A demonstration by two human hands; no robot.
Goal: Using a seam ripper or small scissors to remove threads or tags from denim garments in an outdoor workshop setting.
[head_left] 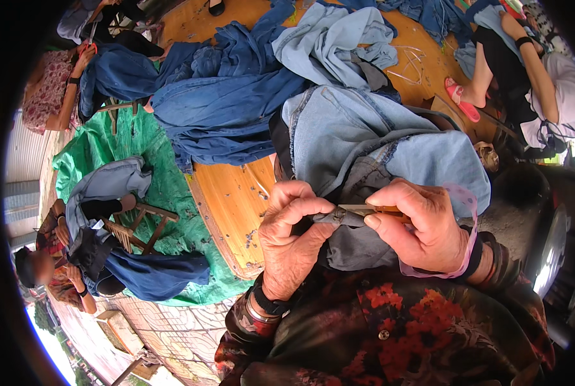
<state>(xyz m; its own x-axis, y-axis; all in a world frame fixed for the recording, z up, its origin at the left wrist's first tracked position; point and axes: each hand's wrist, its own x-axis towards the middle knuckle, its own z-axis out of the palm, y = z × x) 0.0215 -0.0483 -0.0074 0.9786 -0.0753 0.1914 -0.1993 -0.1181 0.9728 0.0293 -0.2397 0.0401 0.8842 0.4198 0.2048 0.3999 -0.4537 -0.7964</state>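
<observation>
My left hand (290,235) is closed, pinching a fold of dark grey cloth (358,248) between thumb and forefinger. This cloth joins a light-blue denim garment (345,122) bunched up in front of me. In my right hand (425,225) is a small slim tool (390,210) with an orange-brown handle and a narrow metal end; its exact kind is unclear. The metal end meets the pinched cloth close to my left fingertips. A pink dotted ribbon (468,193) loops round my right wrist.
A wooden board (229,199) strewn with dark scraps lies ahead, heaped with dark-blue jeans (229,122) and pale denim (332,45). On the left, a green tarp (165,193) holds a wooden chair (143,225) and a seated person. Other people handle denim at the upper left and upper right.
</observation>
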